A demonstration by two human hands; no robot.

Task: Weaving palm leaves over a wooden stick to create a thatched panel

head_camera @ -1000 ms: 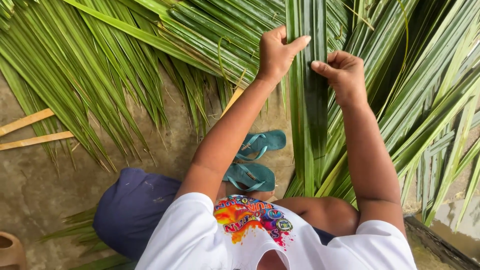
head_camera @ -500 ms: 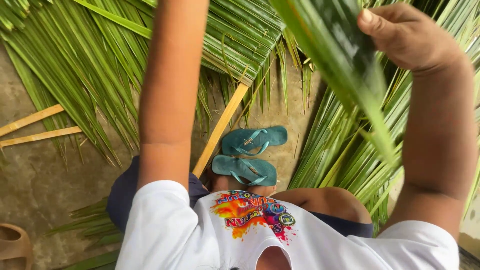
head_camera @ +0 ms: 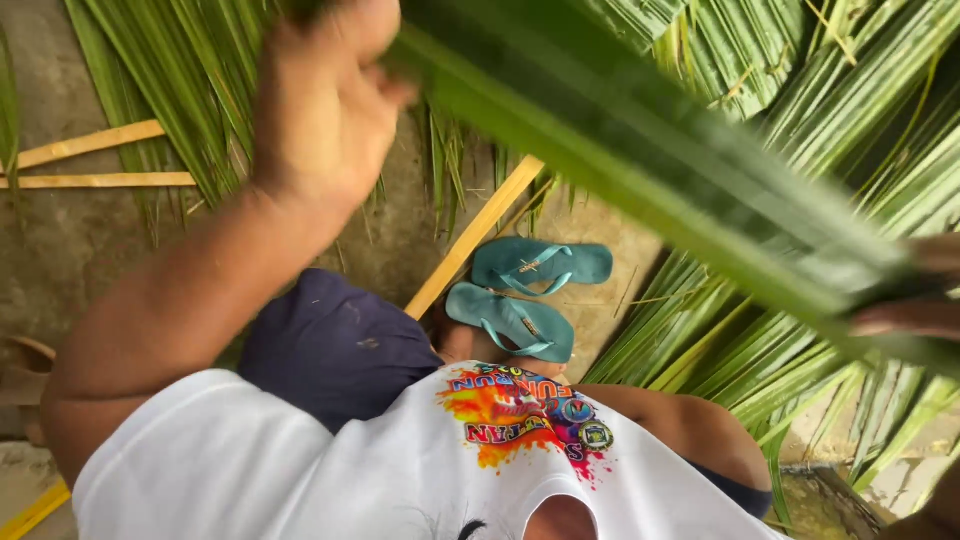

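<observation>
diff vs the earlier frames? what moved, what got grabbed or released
Both hands have come up toward the camera, drawing a long green palm leaf strip off the pile. The left hand is raised and blurred at its upper end; the right hand grips the lower end at the frame edge. Earlier both pressed leaves on the pile. Unchanged: teal sandals, wooden sticks, fronds on the ground.

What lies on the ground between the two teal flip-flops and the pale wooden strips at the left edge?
In the head view, between the flip-flops and the wooden strips lie bare concrete ground and a slanting yellow wooden slat; the left hand's forearm crosses above.
</observation>
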